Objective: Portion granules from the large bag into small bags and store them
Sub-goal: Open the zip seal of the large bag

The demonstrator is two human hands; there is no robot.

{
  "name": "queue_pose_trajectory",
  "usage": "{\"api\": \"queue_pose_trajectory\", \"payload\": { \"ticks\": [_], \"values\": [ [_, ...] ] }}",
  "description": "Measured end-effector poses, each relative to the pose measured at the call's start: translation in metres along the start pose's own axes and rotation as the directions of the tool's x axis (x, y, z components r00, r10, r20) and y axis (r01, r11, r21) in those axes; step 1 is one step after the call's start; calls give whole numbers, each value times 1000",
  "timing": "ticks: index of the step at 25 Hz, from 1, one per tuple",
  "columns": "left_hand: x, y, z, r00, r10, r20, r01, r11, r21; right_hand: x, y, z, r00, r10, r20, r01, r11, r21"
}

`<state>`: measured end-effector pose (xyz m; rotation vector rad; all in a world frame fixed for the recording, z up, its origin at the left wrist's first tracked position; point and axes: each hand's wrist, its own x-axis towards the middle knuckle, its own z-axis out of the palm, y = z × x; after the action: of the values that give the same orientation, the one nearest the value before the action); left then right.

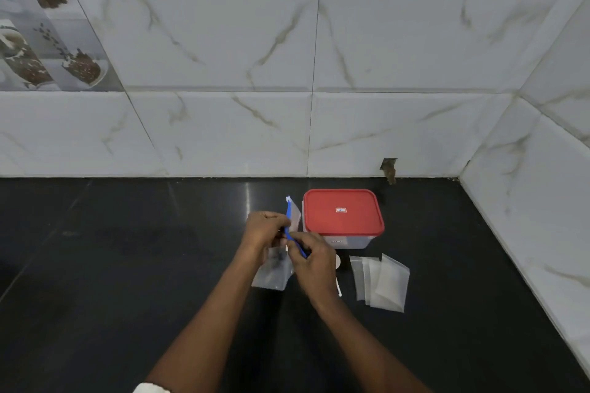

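Note:
A clear large bag [274, 274] with a blue zip strip along its top is held upright above the black counter [127, 265]; dark granules show dimly inside. My left hand [265, 230] pinches the bag's top edge on the left. My right hand [311, 260] pinches the blue strip just to the right of it. Several empty small clear bags [381, 284] lie fanned on the counter to the right. A white spoon [337, 277] lies between my right hand and those bags, partly hidden. A clear storage box with a red lid [343, 212], closed, stands behind the hands.
A marble-tiled wall runs along the back of the counter and another closes the right side, meeting in the far right corner. A small broken gap in the tile [389, 169] sits at the wall's base behind the box.

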<state>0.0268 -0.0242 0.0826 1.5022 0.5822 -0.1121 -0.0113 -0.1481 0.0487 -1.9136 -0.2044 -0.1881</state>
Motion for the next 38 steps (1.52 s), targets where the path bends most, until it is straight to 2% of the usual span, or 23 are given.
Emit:
{"api": "queue_pose_trajectory", "payload": {
  "ticks": [2, 4, 6, 8, 10, 11, 13, 15, 16, 17, 19, 22, 26, 27, 30, 31, 34, 38],
  "values": [
    [-8, 5, -4, 1000, 17, -24, -18, 999, -30, 7, -8, -14, 996, 69, 52, -74, 990, 116],
    [-23, 12, -3, 994, 83, -64, -87, 994, -59, 20, -20, -29, 991, 101, 86, -113, 982, 152],
    [-36, 15, 1, 981, 168, -97, -179, 976, -125, 35, -36, -40, 968, 59, 245, -99, 983, 155],
    [-45, 22, 4, 975, 198, -101, -214, 957, -198, 46, -54, -50, 900, 31, 435, -81, 992, 97],
    [-46, 24, 0, 980, 191, -53, -198, 956, -216, 55, -64, -59, 853, 24, 521, 31, 995, -96],
    [-45, 26, -4, 983, 180, -29, -182, 966, -181, 60, -66, -63, 846, 6, 533, 134, 965, -224],
    [-36, 22, -15, 969, 200, -146, -196, 980, 39, 68, -68, -71, 840, -26, 541, 251, 903, -347],
    [-30, 16, -29, 923, 311, -228, -242, 928, 285, 75, -69, -81, 835, -48, 548, 231, 935, -270],
    [-27, 12, -34, 922, 347, -172, -276, 900, 338, 79, -67, -84, 837, -53, 545, 207, 952, -225],
    [-28, 12, -36, 926, 362, -109, -316, 899, 302, 82, -63, -86, 844, -49, 534, 189, 959, -211],
    [-27, 7, -38, 934, 356, -15, -344, 913, 220, 85, -51, -88, 851, -12, 525, 202, 930, -307],
    [-29, -4, -39, 941, 338, -24, -326, 922, 207, 84, -43, -90, 837, 40, 545, 280, 825, -491],
    [-27, -11, -43, 945, 322, -52, -314, 942, 115, 88, -53, -83, 859, -21, 511, 297, 834, -465],
    [-26, -12, -45, 945, 315, -87, -309, 948, 74, 90, -54, -77, 872, -30, 488, 312, 803, -508],
    [-19, -19, -54, 934, 319, -162, -327, 945, -26, 95, -59, -57, 889, -84, 450, 401, 616, -678],
    [-19, -21, -53, 936, 313, -161, -326, 944, -57, 95, -63, -50, 880, -116, 460, 430, 606, -669],
    [-19, -23, -51, 938, 315, -143, -328, 942, -75, 89, -82, -21, 800, -208, 563, 533, 677, -508],
    [-15, -22, -55, 928, 358, -105, -364, 930, -46, 86, -86, 0, 758, -186, 625, 578, 635, -513]
  ]
}}
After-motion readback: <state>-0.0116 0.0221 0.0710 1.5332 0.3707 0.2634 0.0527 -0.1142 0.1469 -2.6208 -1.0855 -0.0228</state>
